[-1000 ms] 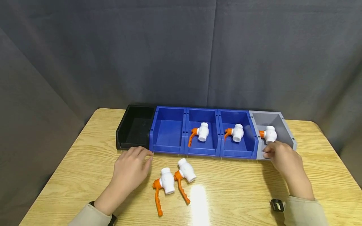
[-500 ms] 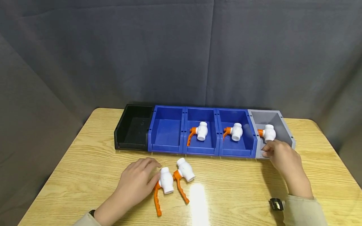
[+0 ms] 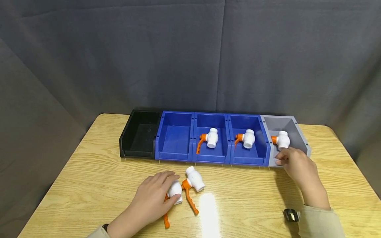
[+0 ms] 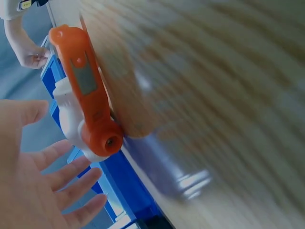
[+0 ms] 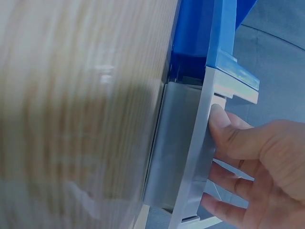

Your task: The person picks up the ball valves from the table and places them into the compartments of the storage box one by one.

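My left hand (image 3: 153, 198) reaches over the nearer of two white ball valves with orange lever handles lying on the table. This ball valve (image 3: 175, 189) is partly hidden by the hand. In the left wrist view the fingers spread behind its white body, the thumb stands apart, and the orange handle (image 4: 86, 81) faces the camera. Just right lies the second ball valve (image 3: 195, 179). At the grey bin (image 3: 278, 116), my right hand (image 3: 300, 165) rests loosely at the front rim, thumb at the edge and fingers inside. Another ball valve (image 3: 283, 139) sits in that bin, right at the fingers.
The bins stand in one row along the back: a black bin (image 3: 122, 143) at left, then three blue bins. Ball valves lie in the middle blue bin (image 3: 212, 158) and the right blue bin (image 3: 250, 161). A dark curtain (image 3: 190, 59) hangs behind the wooden table (image 3: 238, 198).
My left hand has moved from in front of the black bin toward me and right, down over the nearer ball valve. The right hand has stayed at the grey bin.
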`<state>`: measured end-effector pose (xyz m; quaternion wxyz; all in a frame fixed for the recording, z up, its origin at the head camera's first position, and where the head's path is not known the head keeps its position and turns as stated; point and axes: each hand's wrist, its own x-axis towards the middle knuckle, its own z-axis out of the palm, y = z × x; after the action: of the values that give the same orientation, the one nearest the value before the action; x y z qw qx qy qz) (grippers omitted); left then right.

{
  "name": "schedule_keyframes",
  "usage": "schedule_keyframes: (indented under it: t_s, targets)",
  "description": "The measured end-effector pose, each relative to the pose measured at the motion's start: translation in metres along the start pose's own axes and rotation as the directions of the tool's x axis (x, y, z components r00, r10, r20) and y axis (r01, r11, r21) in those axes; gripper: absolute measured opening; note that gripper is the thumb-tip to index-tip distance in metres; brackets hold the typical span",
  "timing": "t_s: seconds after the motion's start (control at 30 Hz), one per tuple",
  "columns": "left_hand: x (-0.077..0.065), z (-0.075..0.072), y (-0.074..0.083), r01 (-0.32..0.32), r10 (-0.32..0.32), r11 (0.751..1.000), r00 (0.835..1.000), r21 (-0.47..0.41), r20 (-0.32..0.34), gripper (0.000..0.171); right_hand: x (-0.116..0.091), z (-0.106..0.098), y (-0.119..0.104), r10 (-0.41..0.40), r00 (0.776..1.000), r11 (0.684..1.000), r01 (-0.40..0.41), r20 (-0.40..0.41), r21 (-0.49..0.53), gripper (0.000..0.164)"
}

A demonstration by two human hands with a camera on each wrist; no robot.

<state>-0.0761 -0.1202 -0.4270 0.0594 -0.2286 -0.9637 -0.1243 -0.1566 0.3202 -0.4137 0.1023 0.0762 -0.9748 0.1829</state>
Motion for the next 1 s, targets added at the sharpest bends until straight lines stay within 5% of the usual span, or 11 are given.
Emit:
schedule_keyframes:
  t_s: [0.37,1.0]
  targets:
    - [0.0033,0.0054,0.0053,0.002,-0.001,1.000,0.996,-0.016,0.093,0.065,0.0002,0.0012,0.0011,-0.007,1.000,1.000,0.007,-0.003,0.003,0.011]
    - [0.0062,0.0058,0.0030,-0.044,0.044,0.999,0.989,0.001,0.141,0.064,0.0004,0.0017,0.0019,0.007,1.000,1.000,-0.007,-0.004,0.010,0.011]
